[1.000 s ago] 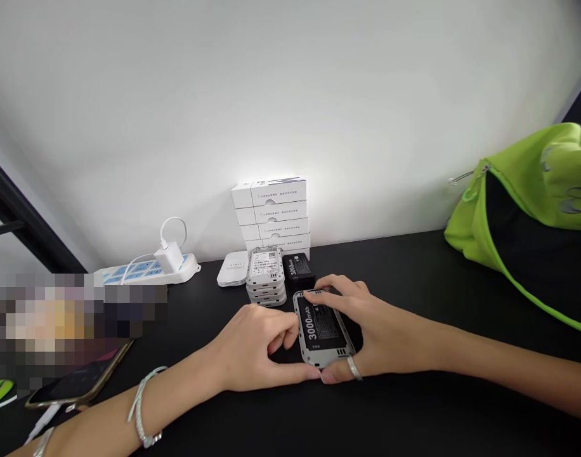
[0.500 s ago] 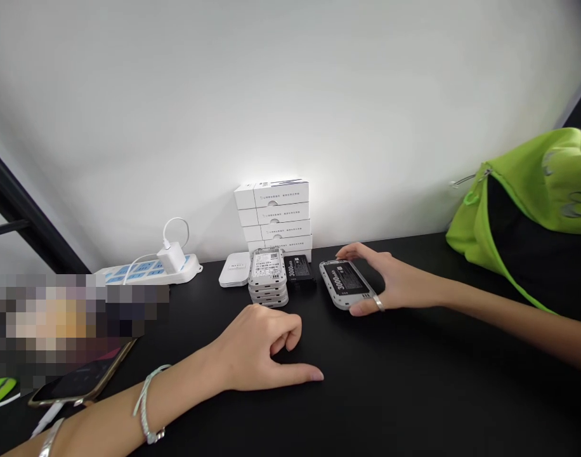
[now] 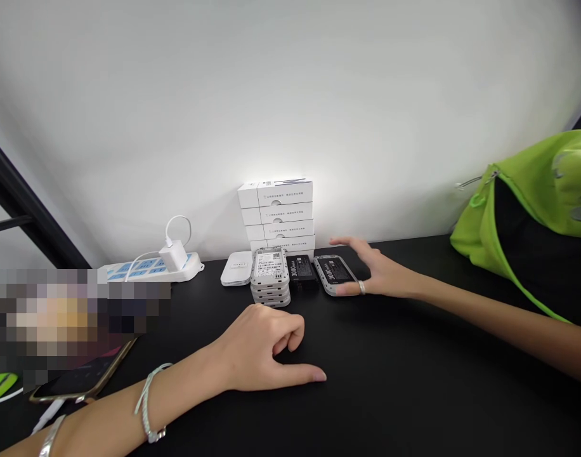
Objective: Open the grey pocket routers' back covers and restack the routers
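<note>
My right hand (image 3: 373, 270) is open around a white-framed handheld device (image 3: 338, 275) that lies on the black table with a black 3000mAh battery in it. The thumb overlaps the device's near edge, and the index finger is raised off its far edge. My left hand (image 3: 266, 349) rests on the table, thumb stretched out, other fingers curled and nothing in its grasp. Beyond it stands a stack of similar devices (image 3: 270, 270), the top one showing a printed label. Black batteries (image 3: 302, 270) lie between this stack and the device. Left of the stack are piled white covers (image 3: 236, 268).
White boxes (image 3: 285, 212) are stacked against the wall. A power strip (image 3: 190, 268) with a white charger (image 3: 174, 256) plugged in lies at the left. A phone (image 3: 85, 377) on a cable is near the left edge. A green and black bag (image 3: 523, 203) sits at the right.
The white-framed device has moved left and back, down onto the table beside the batteries. My right hand has opened from its edges. My left hand keeps its pose.
</note>
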Tool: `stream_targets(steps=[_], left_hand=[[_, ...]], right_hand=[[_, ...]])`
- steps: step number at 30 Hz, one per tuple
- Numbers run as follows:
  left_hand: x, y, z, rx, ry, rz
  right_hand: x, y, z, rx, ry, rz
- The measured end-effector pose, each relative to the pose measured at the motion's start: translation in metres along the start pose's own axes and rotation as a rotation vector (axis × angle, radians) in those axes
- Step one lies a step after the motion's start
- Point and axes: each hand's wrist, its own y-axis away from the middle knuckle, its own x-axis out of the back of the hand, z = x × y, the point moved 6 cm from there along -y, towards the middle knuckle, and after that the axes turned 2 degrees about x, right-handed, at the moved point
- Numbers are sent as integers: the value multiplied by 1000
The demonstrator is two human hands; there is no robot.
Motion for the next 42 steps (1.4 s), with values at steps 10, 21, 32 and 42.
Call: stream_targets(steps=[10, 21, 32, 42], left_hand=[[-1, 1, -3, 24, -10, 3], [2, 3, -6, 47, 65, 109], [1, 1, -2, 0, -3, 70], [1, 1, -1, 26, -24, 66]], right_hand=[[-28, -37, -87, 91, -251, 141], [-18, 2, -79, 140, -212, 162], [-47, 57, -65, 39, -102, 33], [-19, 17, -76, 207, 81, -14]])
